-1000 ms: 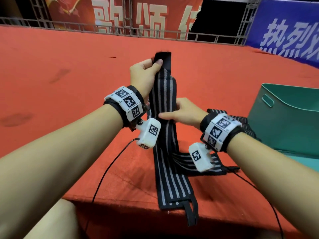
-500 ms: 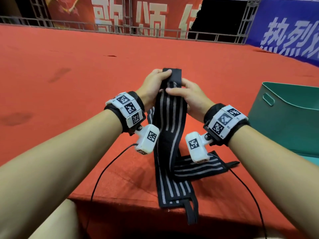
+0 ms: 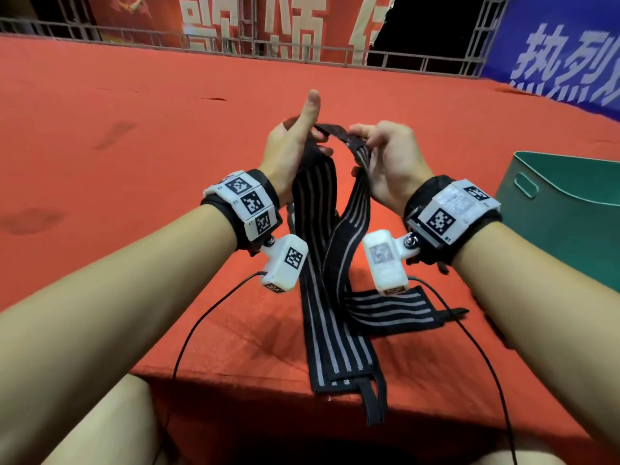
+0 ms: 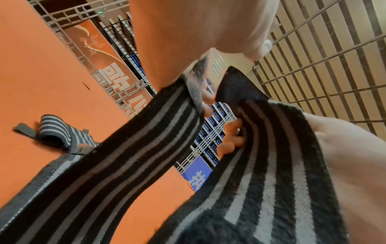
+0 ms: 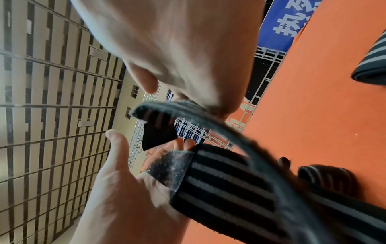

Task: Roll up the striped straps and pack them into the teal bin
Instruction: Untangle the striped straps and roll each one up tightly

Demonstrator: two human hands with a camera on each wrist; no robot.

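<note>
now the teal bin point(image 3: 567, 229) stands at three o'clock on the red counter point(image 3: 134, 129); its inside is out of sight, so what it holds cannot be told. both hands are raised at the middle, holding the top of a striped strap point(image 3: 317, 209) that folds over between them. the left hand point(image 3: 292, 146) has its fingers curled round one side, thumb sticking straight up; the right hand point(image 3: 389, 159) pinches the other side with curled fingers. the strap's long tail runs down to six o'clock, over the counter edge. a second strap point(image 3: 392, 310) lies flat at five o'clock. half a second ago the strap end stood upright between the hands; it has since bent over into an arch.
</note>
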